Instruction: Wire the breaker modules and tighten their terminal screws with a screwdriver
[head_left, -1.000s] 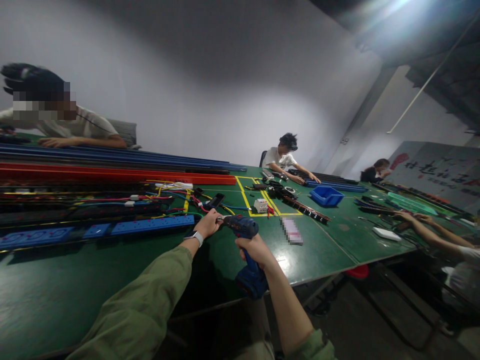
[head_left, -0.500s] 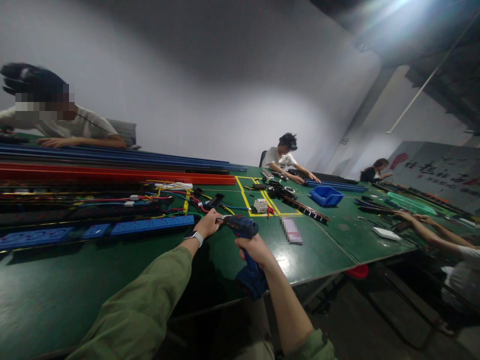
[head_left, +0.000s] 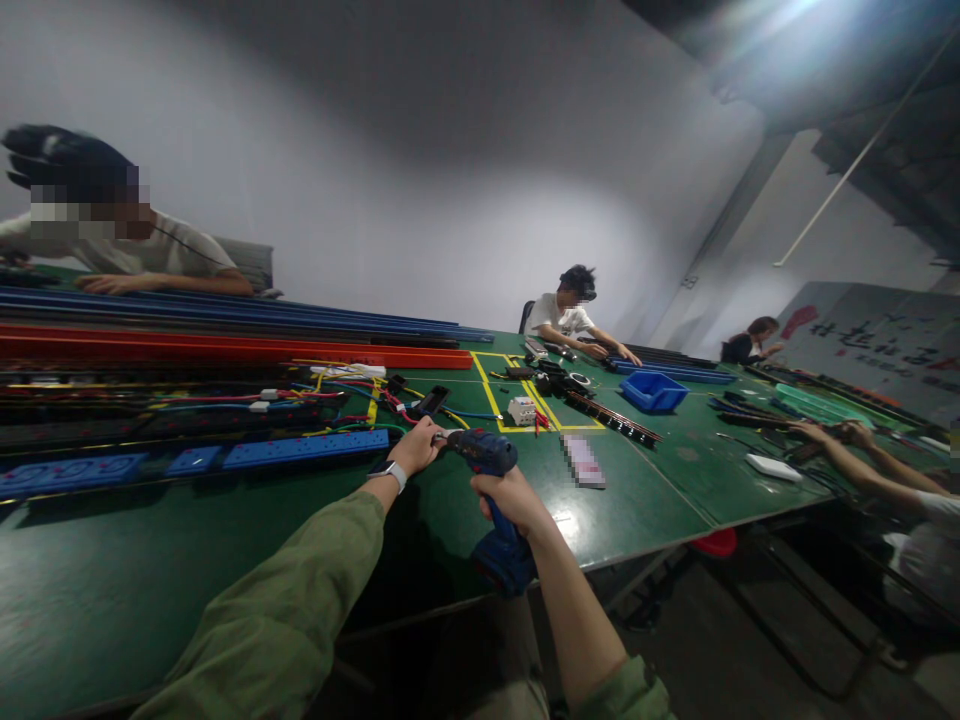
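Right hand (head_left: 506, 492) wrapped around the grip of a blue cordless power screwdriver with a dark battery base (head_left: 491, 500), nose levelled leftward over the green work table (head_left: 637, 500). Left hand (head_left: 417, 445) curled shut at the tool's tip, fingers pinched on something too small to make out, likely a screw or the bit itself. White smartwatch (head_left: 388, 474) on that wrist, olive sleeve behind.

Main hazard, as a judgement: fingertips right against the bit. Trigger pressed too early, or tip slipping off the fastener, could mean a pinched or scraped finger, or a dropped screw rolling off the near edge.

Just beside the left hand, the end of a long blue plastic power strip (head_left: 304, 449); beyond it a tangle of red, yellow, blue and green wires (head_left: 330, 395). Loose leads near a spinning tip could snag and wind up. A tilted bit could also cam out and mar the strip's housing.

Farther off: a white circuit breaker block (head_left: 521, 410) inside a yellow taped square, a long red rail (head_left: 225, 350), a blue plastic bin (head_left: 652, 391). Other people seated around the table, hands well apart from the tool.
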